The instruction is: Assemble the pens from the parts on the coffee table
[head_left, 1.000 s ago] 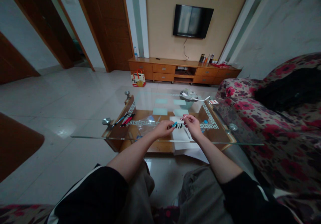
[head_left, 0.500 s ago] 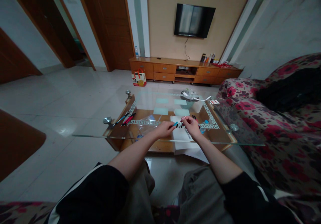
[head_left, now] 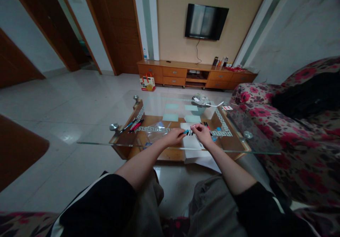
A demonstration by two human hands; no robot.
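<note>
Over the glass coffee table [head_left: 148,104], my left hand [head_left: 175,136] is closed on a small blue pen piece [head_left: 186,132] that sticks out past the fingertips. Close on its right, my right hand [head_left: 202,133] makes a pinch; whatever sits between its fingertips is too small to make out. Several short black pieces [head_left: 190,133] show around the gap between the two hands. Below them lies white paper [head_left: 190,144]. Red and black pens [head_left: 207,125] lie just behind my right hand, partly hidden by it.
Blue, red and black pens [head_left: 136,125] lie at the table's left. Beside my left forearm is a clear plastic bag [head_left: 156,130]. A basket [head_left: 199,110] with plastic in it shows at the far right side, near a red-and-white card [head_left: 227,108]. A floral sofa [head_left: 287,130] stands to the right.
My right hand's fingertips have shifted slightly left, toward my left hand. The blue piece in my left hand is tilted a little flatter; otherwise things look the same.
</note>
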